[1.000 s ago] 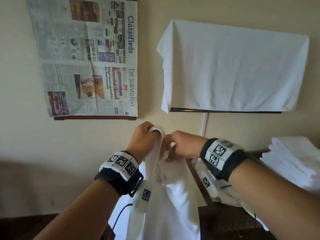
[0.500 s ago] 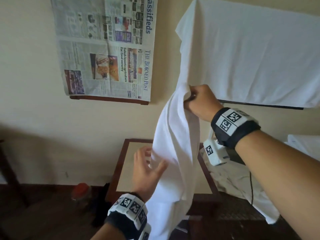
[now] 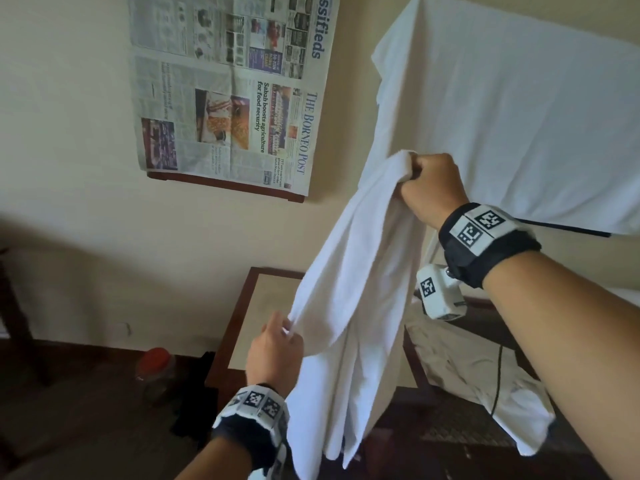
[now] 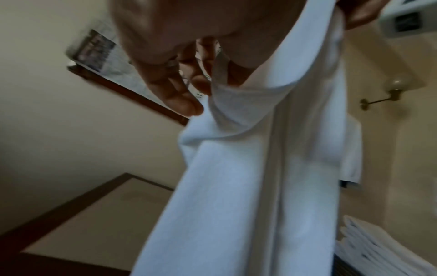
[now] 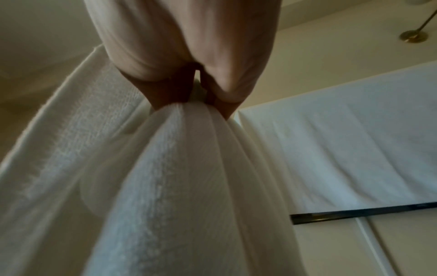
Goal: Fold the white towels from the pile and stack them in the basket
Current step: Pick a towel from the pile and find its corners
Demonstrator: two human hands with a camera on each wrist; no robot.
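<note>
A newspaper [image 3: 228, 88] hangs on the wall at left. Below it, the left hand [image 3: 275, 355] pinches the edge of a white towel [image 3: 349, 306] above a small table [image 3: 249, 317]. The towel hangs in the air from the raised right hand [image 3: 431, 188], which grips its bunched top. A white sheet [image 3: 512, 116] hangs behind.

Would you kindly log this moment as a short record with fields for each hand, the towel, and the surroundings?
right hand: right hand grips the bunched top of the towel, raised
left hand: left hand pinches a lower edge of it
towel: hanging, unfolded, in the air
folded stack: folded towels at lower right in the left wrist view
table: table behind the towel
wall: newspaper; draped white cloth
</note>
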